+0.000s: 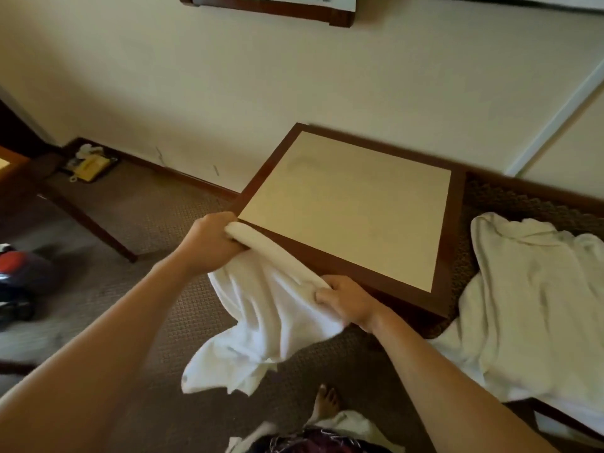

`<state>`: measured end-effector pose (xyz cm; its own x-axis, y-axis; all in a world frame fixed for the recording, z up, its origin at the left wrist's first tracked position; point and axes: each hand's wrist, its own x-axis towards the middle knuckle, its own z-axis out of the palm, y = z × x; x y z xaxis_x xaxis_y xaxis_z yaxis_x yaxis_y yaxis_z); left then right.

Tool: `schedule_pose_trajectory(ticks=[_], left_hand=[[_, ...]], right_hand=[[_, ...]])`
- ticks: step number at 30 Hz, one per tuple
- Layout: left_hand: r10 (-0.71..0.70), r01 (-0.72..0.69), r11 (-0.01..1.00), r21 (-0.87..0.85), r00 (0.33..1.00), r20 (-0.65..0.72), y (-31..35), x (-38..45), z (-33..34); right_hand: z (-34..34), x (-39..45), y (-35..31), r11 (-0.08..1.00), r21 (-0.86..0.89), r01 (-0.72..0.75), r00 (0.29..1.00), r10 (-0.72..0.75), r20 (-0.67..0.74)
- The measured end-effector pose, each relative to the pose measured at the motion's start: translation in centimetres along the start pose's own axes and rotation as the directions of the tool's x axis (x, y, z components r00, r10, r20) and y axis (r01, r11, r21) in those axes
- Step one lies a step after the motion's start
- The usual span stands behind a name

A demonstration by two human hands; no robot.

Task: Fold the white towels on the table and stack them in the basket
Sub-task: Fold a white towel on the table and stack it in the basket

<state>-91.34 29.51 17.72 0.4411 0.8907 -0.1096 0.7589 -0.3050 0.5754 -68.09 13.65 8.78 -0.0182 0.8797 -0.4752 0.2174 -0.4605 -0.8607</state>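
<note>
A white towel [261, 308] hangs off the near left edge of a low table [346, 207] with a cream top and dark wood frame. My left hand [209, 243] grips one top corner of the towel at the table's left corner. My right hand [346, 300] grips the other top corner along the table's near edge. The rest of the towel droops toward the carpet. A second white towel [529, 305] lies spread out to the right of the table. No basket is in view.
The wall stands close behind the table. A dark bench or desk [81, 217] runs along the left, with a tray holding a yellow item [88, 163] beyond it. A red and dark bag [19, 276] sits at the far left. My bare foot [327, 402] is on the carpet.
</note>
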Motion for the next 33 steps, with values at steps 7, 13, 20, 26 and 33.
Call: schedule_pose_trajectory(ticks=[7, 13, 20, 26, 33], left_hand=[[-0.055, 0.039, 0.993, 0.115, 0.988, 0.145, -4.7, 3.9, 1.5], [-0.190, 0.188, 0.935, 0.299, 0.981, -0.022, -7.9, 7.4, 2.1], [-0.079, 0.057, 0.996, 0.068, 0.914, 0.398, -5.5, 8.4, 3.2], [0.366, -0.253, 0.931, -0.265, 0.661, 0.655, -2.1, 4.0, 3.1], [0.349, -0.353, 0.925, -0.137, 0.653, 0.672, -8.4, 2.1, 4.1]], right_hand=[[-6.0, 2.3, 0.8, 0.671, -0.717, -0.188, 0.967, 0.254, -0.016], [-8.0, 1.0, 3.7, 0.623, -0.692, -0.364, 0.929, 0.195, -0.314], [-1.1, 0.9, 1.0, 0.919, -0.217, -0.330, 0.872, 0.209, -0.444], [7.8, 3.6, -6.1, 0.944, -0.323, -0.066, 0.937, -0.053, -0.345], [10.4, 0.5, -8.7, 0.983, -0.121, 0.136, 0.816, -0.180, -0.549]])
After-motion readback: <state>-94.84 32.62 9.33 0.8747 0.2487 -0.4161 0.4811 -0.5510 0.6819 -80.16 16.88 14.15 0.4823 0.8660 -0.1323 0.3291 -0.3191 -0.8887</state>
